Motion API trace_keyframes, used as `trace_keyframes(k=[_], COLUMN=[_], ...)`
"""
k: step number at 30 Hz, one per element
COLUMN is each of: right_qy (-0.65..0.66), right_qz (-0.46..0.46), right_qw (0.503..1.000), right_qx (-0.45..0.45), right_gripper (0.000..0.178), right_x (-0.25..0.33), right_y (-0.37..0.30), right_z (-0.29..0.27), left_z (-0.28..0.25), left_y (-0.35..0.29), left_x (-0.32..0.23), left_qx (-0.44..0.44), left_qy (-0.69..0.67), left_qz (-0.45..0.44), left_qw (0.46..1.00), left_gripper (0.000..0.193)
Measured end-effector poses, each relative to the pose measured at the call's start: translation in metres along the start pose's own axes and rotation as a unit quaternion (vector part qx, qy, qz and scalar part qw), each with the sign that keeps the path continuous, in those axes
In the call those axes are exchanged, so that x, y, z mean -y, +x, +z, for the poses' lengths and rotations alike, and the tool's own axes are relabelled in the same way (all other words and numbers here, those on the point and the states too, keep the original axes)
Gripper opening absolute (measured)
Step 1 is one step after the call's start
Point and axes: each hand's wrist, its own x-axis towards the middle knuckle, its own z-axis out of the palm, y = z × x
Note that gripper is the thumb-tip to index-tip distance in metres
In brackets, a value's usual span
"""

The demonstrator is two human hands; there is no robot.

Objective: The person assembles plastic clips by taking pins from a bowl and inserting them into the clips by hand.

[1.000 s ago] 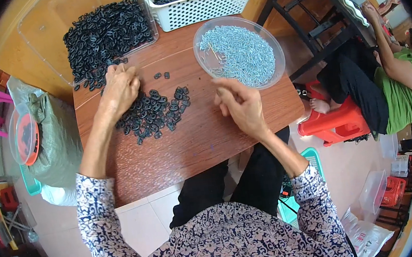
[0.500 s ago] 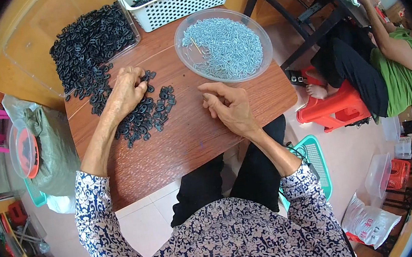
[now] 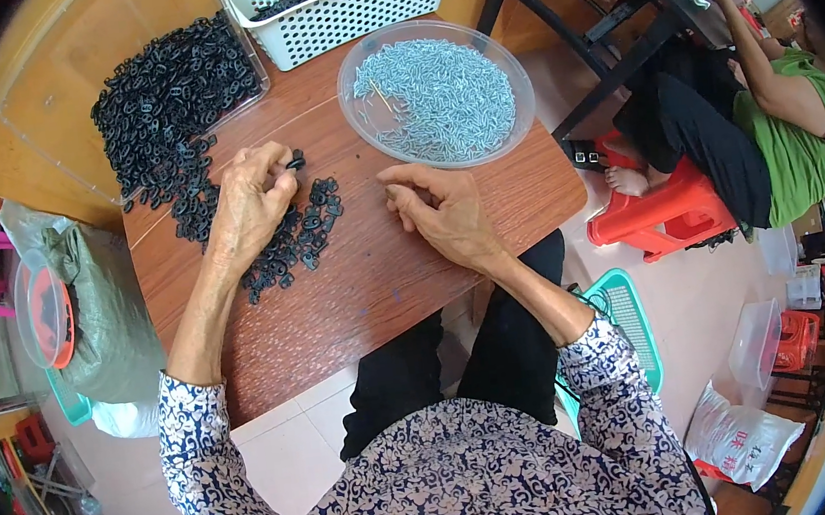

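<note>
Black piece (image 3: 297,159) pinched in left hand (image 3: 251,204), pile (image 3: 313,230) beside it, right hand (image 3: 443,214) curled near bowl (image 3: 524,97), cannot tell if it grips anything, wooden table (image 3: 364,278) beneath.

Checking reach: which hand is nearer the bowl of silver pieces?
Right: the right hand is just in front of the bowl; the left hand is farther off to its left.

The only print that stands out is on a white plastic sack (image 3: 727,426), lying on the floor (image 3: 689,309) well apart from the counter (image 3: 340,335), out beyond its near right corner. Large red characters run along the sack's creased face, with darker ones close beside them, and the slant and wrinkles of the plastic leave some strokes unclear.
</note>
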Motion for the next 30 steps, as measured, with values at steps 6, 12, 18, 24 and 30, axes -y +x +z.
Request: trace_keyframes(k=[6, 12, 18, 24, 30], right_qy=[0.002, -0.009, -0.024, -0.01, -0.012], right_qz=[-0.003, -0.01, -0.01, 0.006, 0.01], right_qw=[1.0, 1.0, 1.0, 1.0, 1.0], right_qx=[0.001, 0.002, 0.006, 0.007, 0.01], right_gripper=[0.021, 0.021, 0.022, 0.022, 0.022], right_x=[-0.001, -0.004, -0.001, -0.001, -0.003], right_y=[-0.002, -0.001, -0.001, -0.003, -0.003], right_z=[-0.002, 0.0, 0.001, 0.0, -0.004], left_z=[-0.031, -0.013, 0.001, 0.001, 0.001], left_y=[0.016, 0.036, 0.055, 0.058, 0.065], left_x=[0.034, 0.028, 0.032, 0.029, 0.019], left_qx=[0.061, 0.063, 0.145, 0.132, 0.208], left_qy=[0.229, 0.195, 0.199, 0.146, 0.161], left_qz=[0.054, 0.051, 0.021, 0.02, 0.002], left_qw=[0.97, 0.977, 0.969, 0.98, 0.965], left_gripper=[0.014, 0.02, 0.013, 0.007, 0.007])
